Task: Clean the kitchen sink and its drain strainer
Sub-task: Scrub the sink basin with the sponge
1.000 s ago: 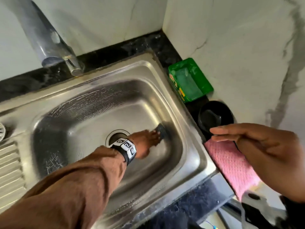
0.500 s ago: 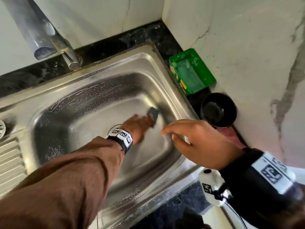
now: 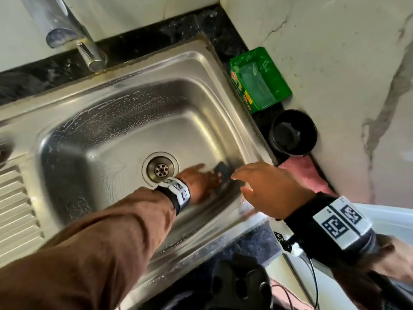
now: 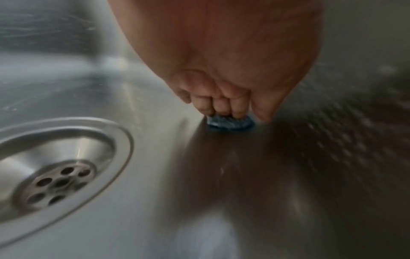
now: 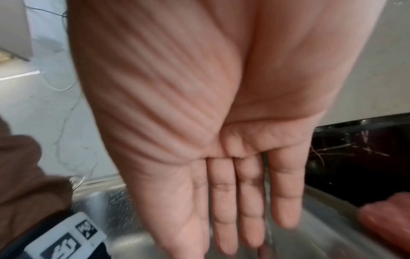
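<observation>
A stainless steel sink [image 3: 201, 70] with soapy streaks fills the head view. Its round drain strainer [image 3: 160, 169] [image 4: 60, 182] sits in the basin floor. My left hand [image 3: 201, 180] [image 4: 224, 98] is down in the basin just right of the drain, fingers curled on a small blue scrub pad [image 3: 222, 170] [image 4: 230, 123] pressed against the steel near the right wall. My right hand [image 3: 263, 189] [image 5: 233, 201] hovers over the sink's right rim, palm down, fingers straight and holding nothing.
The faucet [image 3: 73, 34] stands at the back left, a ridged drainboard [image 3: 15, 198] at the left. On the dark counter to the right are a green soap tub [image 3: 259, 81], a black cup [image 3: 292, 133] and a pink cloth [image 3: 306, 173] [image 5: 386, 212].
The left hand has rubbed the scrub pad around the basin's right side and uncovered the drain. The right hand came from over the pink cloth to above the sink's right rim.
</observation>
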The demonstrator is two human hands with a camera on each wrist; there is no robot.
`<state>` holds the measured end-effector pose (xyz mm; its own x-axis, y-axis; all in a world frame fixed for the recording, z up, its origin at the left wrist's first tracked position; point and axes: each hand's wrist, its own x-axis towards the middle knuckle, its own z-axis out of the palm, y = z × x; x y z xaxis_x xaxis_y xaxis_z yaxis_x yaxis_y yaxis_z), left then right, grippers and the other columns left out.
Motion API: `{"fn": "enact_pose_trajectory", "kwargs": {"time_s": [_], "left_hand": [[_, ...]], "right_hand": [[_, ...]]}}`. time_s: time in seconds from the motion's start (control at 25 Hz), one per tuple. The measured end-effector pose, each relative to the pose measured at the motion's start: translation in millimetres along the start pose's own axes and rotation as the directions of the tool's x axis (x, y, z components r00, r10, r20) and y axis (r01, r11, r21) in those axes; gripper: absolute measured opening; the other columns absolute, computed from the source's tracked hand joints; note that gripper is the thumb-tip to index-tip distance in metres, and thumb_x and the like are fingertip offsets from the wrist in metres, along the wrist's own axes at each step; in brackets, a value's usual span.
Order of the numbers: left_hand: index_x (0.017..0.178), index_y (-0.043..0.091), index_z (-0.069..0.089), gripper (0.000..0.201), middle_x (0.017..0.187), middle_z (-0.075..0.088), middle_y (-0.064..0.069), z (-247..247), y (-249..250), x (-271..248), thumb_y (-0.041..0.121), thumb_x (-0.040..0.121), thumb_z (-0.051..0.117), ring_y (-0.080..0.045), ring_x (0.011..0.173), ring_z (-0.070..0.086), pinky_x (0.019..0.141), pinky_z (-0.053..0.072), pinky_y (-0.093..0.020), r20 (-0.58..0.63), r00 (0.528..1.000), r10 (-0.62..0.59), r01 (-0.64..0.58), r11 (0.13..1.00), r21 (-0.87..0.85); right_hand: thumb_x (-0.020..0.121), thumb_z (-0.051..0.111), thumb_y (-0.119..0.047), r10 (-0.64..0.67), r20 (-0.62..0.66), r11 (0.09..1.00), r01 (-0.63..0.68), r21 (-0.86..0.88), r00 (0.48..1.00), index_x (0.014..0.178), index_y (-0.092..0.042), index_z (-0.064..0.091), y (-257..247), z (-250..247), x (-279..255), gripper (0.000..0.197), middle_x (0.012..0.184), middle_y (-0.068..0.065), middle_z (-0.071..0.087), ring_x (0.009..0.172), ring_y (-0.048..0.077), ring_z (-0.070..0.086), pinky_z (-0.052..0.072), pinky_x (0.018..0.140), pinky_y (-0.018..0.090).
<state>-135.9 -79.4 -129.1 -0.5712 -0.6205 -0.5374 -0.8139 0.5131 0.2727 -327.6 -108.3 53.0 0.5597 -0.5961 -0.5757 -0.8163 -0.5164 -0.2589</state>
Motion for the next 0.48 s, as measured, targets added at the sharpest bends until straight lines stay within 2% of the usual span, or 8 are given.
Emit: {"fn": "enact_pose_trajectory", "kwargs": {"time_s": [0.04,0.08,0.16,0.24,0.32,0.4,0.44,0.48], "left_hand": [[0.154,0.037,0.015,0.059,0.162,0.003,0.018,2.9,9.2,-5.1,0.04,0.099,0.036,-0.005,0.15,0.005,0.122,0.005,-0.047,0.078,0.994,0.071,-0.074,0.996,0.042],[0.154,0.037,0.01,0.061,0.161,-0.002,0.019,5.4,9.7,-6.8,0.035,0.099,0.036,-0.004,0.149,0.003,0.122,0.005,-0.048,0.084,0.996,0.043,-0.047,0.997,0.053],[0.155,0.034,0.005,0.063,0.162,-0.003,0.016,0.7,-4.3,-6.0,0.029,0.1,0.034,-0.005,0.149,0.005,0.121,0.005,-0.048,0.009,0.981,-0.195,0.196,0.98,-0.037],[0.156,0.029,0.004,0.064,0.164,-0.002,0.008,-6.2,-11.6,-7.1,0.03,0.099,0.034,-0.01,0.151,0.007,0.122,0.005,-0.046,-0.005,0.962,-0.274,0.273,0.96,-0.07],[0.155,0.034,0.012,0.065,0.164,0.003,0.011,0.9,-2.1,-11.4,0.026,0.096,0.039,-0.008,0.15,0.01,0.123,0.006,-0.044,0.074,0.993,-0.097,0.098,0.995,-0.012],[0.154,0.038,0.013,0.069,0.163,0.003,0.014,3.7,9.1,-29.0,0.021,0.094,0.042,-0.005,0.149,0.009,0.123,0.004,-0.042,0.204,0.976,0.071,-0.099,0.986,0.131],[0.155,0.038,0.012,0.071,0.163,0.002,0.014,4.2,4.6,-38.0,0.019,0.094,0.043,-0.005,0.149,0.008,0.122,0.004,-0.041,0.246,0.967,0.066,-0.113,0.977,0.179],[0.155,0.037,0.011,0.073,0.163,0.002,0.014,5.6,-6.9,-43.6,0.016,0.093,0.044,-0.006,0.149,0.009,0.122,0.005,-0.039,0.232,0.973,-0.009,-0.032,0.985,0.172]], "right_hand": [[0.092,0.059,-0.025,-0.024,-0.021,0.997,0.022,-0.069,0.999,0.128,-0.031,0.061,1.8,8.3,-5.8,0.036,0.129,-0.009,0.063,0.12,0.013,0.058,0.052,0.098,0.035],[0.087,0.068,-0.024,-0.038,-0.038,0.993,0.034,-0.11,0.999,0.121,-0.03,0.067,1.9,15.2,-11.6,0.034,0.122,-0.009,0.067,0.119,0.014,0.059,0.052,0.098,0.034],[0.082,0.076,-0.025,-0.025,-0.051,0.993,0.019,-0.114,0.998,0.108,-0.031,0.073,-0.1,26.6,-19.5,0.027,0.117,-0.011,0.07,0.129,0.013,0.054,0.048,0.104,0.034],[0.086,0.07,-0.026,0.01,-0.094,0.999,-0.013,-0.039,0.996,0.107,-0.033,0.073,0.6,30.5,-19.0,0.022,0.123,-0.018,0.067,0.139,0.006,0.04,0.038,0.113,0.032],[0.087,0.07,-0.026,0.043,-0.094,0.998,-0.046,-0.032,0.995,0.108,-0.036,0.072,4.0,33.1,-14.7,0.024,0.129,-0.021,0.063,0.14,-0.001,0.035,0.033,0.116,0.029],[0.084,0.073,-0.026,0.06,-0.102,0.997,-0.065,-0.048,0.993,0.115,-0.041,0.068,7.4,35.7,-10.0,0.034,0.138,-0.018,0.057,0.139,0.001,0.037,0.037,0.114,0.033],[0.083,0.074,-0.027,0.077,-0.088,0.996,-0.081,-0.039,0.993,0.118,-0.043,0.065,7.8,36.8,-9.7,0.039,0.143,-0.017,0.053,0.138,0.003,0.04,0.039,0.113,0.034],[0.083,0.075,-0.028,0.09,-0.082,0.995,-0.092,-0.024,0.993,0.12,-0.045,0.063,8.3,37.3,-10.2,0.042,0.146,-0.018,0.049,0.137,0.005,0.043,0.041,0.112,0.035]]}}
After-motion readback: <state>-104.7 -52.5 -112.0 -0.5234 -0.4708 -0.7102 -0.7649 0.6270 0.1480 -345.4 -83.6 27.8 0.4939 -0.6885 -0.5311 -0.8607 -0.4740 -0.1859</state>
